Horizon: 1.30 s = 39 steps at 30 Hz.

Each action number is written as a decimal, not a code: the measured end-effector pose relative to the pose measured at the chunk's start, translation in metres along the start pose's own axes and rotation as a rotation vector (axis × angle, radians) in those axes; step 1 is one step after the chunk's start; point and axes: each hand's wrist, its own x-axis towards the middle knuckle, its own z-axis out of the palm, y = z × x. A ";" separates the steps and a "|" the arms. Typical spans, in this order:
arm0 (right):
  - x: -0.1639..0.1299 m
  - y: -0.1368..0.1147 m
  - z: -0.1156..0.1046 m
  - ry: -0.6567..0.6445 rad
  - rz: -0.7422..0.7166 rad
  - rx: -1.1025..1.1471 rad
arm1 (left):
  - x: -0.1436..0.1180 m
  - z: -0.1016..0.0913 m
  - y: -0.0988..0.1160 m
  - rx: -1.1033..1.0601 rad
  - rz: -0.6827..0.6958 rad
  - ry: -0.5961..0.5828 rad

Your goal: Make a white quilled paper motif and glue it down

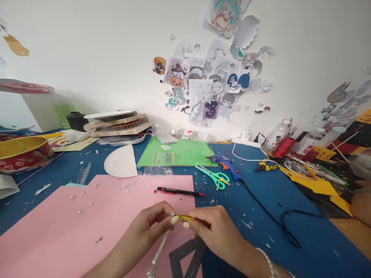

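Observation:
My left hand (150,226) and my right hand (217,233) meet over the lower edge of a large pink sheet (87,216). Together they pinch a thin yellow strip (185,217) between thumbs and forefingers. A white strip (159,251) hangs down from under my left fingers. Below my hands lies a dark grey angular cut-out (188,258). A black pen with red tip (179,191) rests on the pink sheet just beyond my hands.
Blue table (261,193) carries green scissors (214,177), a blue glue gun (227,164) with black cord, a green mat (179,152), a white half-circle (121,162), yellow pliers (266,166). A red-gold tin (23,152) stands left. Another person's hand (361,204) shows at right.

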 end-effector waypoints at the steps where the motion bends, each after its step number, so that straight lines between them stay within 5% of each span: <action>1: 0.000 0.000 0.001 0.020 -0.011 -0.013 | 0.000 0.000 0.000 -0.019 0.000 0.004; 15: -0.003 0.010 0.015 0.344 -0.286 -0.460 | 0.000 0.004 0.000 -0.217 -0.088 0.029; 28: -0.006 0.005 0.012 0.342 -0.340 -0.545 | -0.002 0.002 0.008 -0.144 -0.048 -0.019; 32: -0.005 0.003 0.011 0.285 -0.253 -0.383 | -0.003 0.000 0.007 -0.070 -0.015 -0.028; 39: -0.001 -0.002 -0.006 -0.014 -0.050 -0.060 | -0.007 0.000 0.010 0.243 0.087 -0.028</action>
